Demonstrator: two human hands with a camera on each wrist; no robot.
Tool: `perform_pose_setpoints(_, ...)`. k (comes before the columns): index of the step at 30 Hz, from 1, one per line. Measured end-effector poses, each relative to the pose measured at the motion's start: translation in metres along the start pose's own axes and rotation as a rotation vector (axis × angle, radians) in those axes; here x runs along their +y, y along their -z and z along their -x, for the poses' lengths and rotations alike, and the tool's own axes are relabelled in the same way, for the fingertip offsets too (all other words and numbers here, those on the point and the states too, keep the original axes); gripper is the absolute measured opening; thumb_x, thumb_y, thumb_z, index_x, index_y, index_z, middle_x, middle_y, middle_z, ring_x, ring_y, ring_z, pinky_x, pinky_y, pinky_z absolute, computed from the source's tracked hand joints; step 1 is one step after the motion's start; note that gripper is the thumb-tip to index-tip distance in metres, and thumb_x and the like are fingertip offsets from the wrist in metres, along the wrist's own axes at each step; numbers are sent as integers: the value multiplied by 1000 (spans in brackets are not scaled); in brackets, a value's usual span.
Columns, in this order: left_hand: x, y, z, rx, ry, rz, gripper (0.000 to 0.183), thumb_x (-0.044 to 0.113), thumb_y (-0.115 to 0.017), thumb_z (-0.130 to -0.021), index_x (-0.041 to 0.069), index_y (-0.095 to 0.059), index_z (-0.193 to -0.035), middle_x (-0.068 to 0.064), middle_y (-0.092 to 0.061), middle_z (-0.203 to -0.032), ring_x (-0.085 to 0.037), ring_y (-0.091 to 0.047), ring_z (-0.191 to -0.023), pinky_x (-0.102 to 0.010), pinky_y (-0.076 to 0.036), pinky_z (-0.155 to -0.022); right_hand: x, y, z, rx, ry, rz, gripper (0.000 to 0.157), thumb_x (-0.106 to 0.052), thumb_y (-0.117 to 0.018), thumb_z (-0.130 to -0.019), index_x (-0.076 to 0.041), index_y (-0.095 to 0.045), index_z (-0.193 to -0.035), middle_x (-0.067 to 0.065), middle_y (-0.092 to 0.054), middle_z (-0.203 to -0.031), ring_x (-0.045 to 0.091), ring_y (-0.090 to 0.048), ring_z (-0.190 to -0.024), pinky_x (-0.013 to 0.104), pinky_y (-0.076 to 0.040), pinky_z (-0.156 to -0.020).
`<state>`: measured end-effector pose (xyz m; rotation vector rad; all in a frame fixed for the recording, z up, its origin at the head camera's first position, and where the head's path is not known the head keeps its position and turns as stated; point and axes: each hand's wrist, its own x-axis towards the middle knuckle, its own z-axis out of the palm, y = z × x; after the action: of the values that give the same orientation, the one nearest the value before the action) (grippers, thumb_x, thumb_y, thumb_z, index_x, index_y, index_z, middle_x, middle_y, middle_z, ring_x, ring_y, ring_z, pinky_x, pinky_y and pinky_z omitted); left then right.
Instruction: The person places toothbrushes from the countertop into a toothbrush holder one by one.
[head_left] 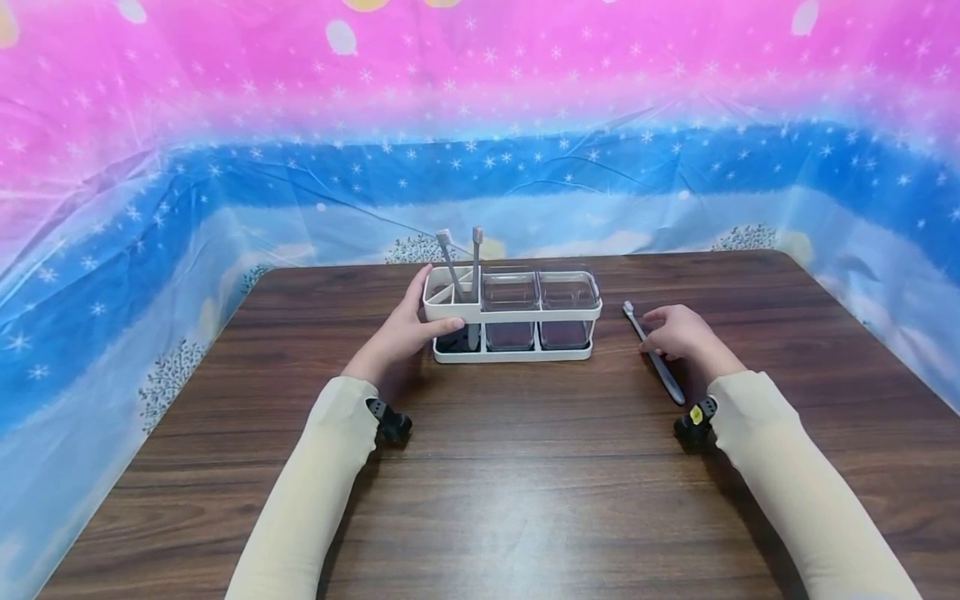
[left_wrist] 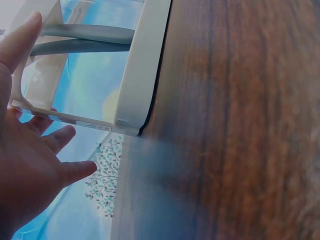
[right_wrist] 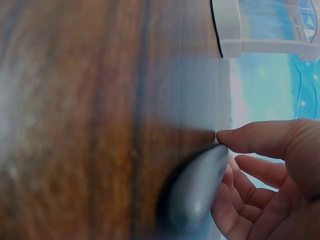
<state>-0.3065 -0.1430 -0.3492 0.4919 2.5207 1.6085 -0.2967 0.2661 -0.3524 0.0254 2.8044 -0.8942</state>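
Observation:
A white toothbrush holder (head_left: 517, 317) stands upright on the table. Two grey toothbrushes (head_left: 476, 258) lean in its divided left section, and two clear cups (head_left: 570, 292) sit side by side in the rest of the rack. My left hand (head_left: 408, 329) grips the holder's left end, thumb across the front of the upper rail and fingers around the side and behind. To the right, a third grey toothbrush (head_left: 663, 371) lies slantwise on the tabletop, bristle end away from me. My right hand (head_left: 681, 333) pinches its handle between thumb and fingers; the exact contact is partly hidden.
The brown wooden table (head_left: 510, 467) extends on all sides of the holder. Behind it hangs a pink and blue patterned cloth (head_left: 525, 167), which also runs along both sides. A small black camera is strapped at each wrist.

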Motion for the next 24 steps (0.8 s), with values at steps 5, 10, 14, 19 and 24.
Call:
perform_pose_setpoints(5, -1, 0, -1, -3, 5, 0, 101, 32, -73, -87, 35, 2, -155, -10, -14, -160, -33, -27, -142, -51, -27, -112, 0, 0, 2, 22, 20, -30, 57, -10, -64, -86, 10, -45, -136, 15, -64, -89, 15, -58, -66, 30, -52, -62)
perform_pose_setpoints(10, -2, 0, -2, 1, 1, -11, 102, 34, -73, -86, 31, 2, -156, -9, -12, -160, -32, -24, -143, -52, -25, -113, -6, 5, 8, 45, 51, -144, 54, -6, -59, -85, 13, -46, -134, 16, -64, -88, 15, -56, -66, 28, -48, -60)
perform_pose_setpoints(14, -3, 0, -3, 3, -13, 6, 103, 29, -74, -86, 26, 2, -156, -13, -22, -156, -30, -29, -140, -50, -23, -114, -19, 17, 12, 74, 60, -224, 50, -6, -58, -88, 13, -47, -133, 25, -59, -110, 16, -58, -77, 32, -53, -71)
perform_pose_setpoints(19, 9, 0, 2, -12, 8, 29, 101, 22, -72, -88, 22, 4, -156, -17, -24, -154, -32, -32, -138, -49, -24, -114, -44, 40, 15, 161, 112, -228, 45, -10, -59, -91, 9, -52, -131, 22, -62, -109, 15, -59, -80, 30, -53, -73)
perform_pose_setpoints(24, 17, -1, 8, -13, 5, 19, 99, 23, -70, -89, 21, 4, -156, -17, -21, -156, -33, -30, -140, -49, -25, -113, -80, 58, 21, 249, 195, -288, 44, -10, -61, -90, 7, -54, -130, 7, -64, -92, 9, -58, -70, 21, -50, -62)
